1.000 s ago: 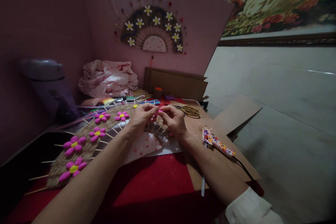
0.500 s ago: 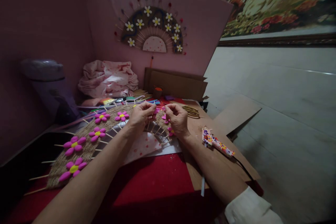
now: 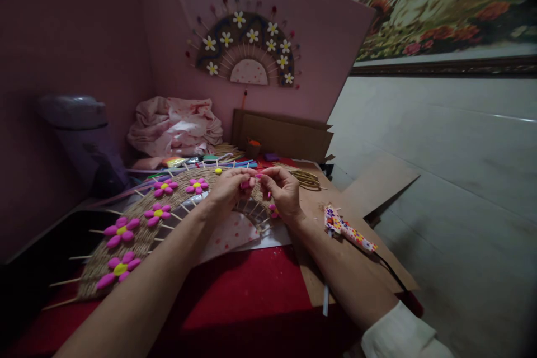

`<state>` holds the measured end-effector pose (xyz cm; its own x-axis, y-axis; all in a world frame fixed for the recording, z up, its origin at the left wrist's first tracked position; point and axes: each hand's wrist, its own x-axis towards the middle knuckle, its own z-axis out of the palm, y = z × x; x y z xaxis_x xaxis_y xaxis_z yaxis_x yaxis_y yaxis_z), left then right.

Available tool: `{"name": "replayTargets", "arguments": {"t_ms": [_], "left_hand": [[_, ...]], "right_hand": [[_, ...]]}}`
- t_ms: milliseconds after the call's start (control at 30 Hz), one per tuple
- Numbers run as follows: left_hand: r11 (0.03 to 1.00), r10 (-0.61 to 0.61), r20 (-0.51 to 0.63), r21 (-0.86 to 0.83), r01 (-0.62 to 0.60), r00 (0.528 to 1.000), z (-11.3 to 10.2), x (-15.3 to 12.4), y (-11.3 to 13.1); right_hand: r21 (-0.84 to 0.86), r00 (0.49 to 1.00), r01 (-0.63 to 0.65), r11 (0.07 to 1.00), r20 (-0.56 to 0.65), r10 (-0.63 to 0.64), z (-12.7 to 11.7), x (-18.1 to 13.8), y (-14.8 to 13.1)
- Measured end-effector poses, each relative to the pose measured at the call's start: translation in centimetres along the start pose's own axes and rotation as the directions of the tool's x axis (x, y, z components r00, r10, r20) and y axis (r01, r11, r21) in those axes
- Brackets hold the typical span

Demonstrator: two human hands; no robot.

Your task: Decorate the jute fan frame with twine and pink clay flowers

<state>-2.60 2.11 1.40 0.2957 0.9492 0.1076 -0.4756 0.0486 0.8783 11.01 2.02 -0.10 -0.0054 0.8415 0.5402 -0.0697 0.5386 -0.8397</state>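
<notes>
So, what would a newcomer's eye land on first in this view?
The straw half-circle fan with pink flowers, spread across the red table at left. Mid-frame above it, the left hand and right hand pinch a small pink piece. A similar white-flowered fan hangs on the pink wall behind.

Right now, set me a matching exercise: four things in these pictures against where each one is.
1 finished fan
2 patterned tool
3 pink cloth bundle
4 left hand

A on the brown cardboard, beside the right hand
B on the pink board
C heaped at the table's back
D pinching a small pink piece over the woven fan

Pairs: 1-B, 2-A, 3-C, 4-D.
</notes>
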Motion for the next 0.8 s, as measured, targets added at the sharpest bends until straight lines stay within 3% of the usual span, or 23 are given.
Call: {"name": "replayTargets", "arguments": {"t_ms": [200,367,667,800], "left_hand": [[0.997,-0.032,0.077,0.075,0.027,0.996,-0.22,0.07,-0.2],[0.995,-0.043,0.11,0.096,0.033,0.993,-0.23,0.25,-0.48],[0.98,0.047,0.083,0.187,-0.062,0.995,-0.02,0.3,-0.61],[0.992,0.01,0.042,0.127,-0.015,0.999,-0.09,0.41,-0.73]], "right_hand": [[-0.056,0.996,0.081,0.995,-0.03,-0.083,-0.06,-0.11,-0.08],[-0.013,0.999,0.032,0.999,-0.021,-0.033,-0.16,-0.03,0.17],[0.005,0.999,-0.026,1.0,0.041,0.026,-0.22,0.05,0.19],[-0.03,1.0,-0.008,1.0,0.011,0.009,-0.31,0.19,0.48]]}}
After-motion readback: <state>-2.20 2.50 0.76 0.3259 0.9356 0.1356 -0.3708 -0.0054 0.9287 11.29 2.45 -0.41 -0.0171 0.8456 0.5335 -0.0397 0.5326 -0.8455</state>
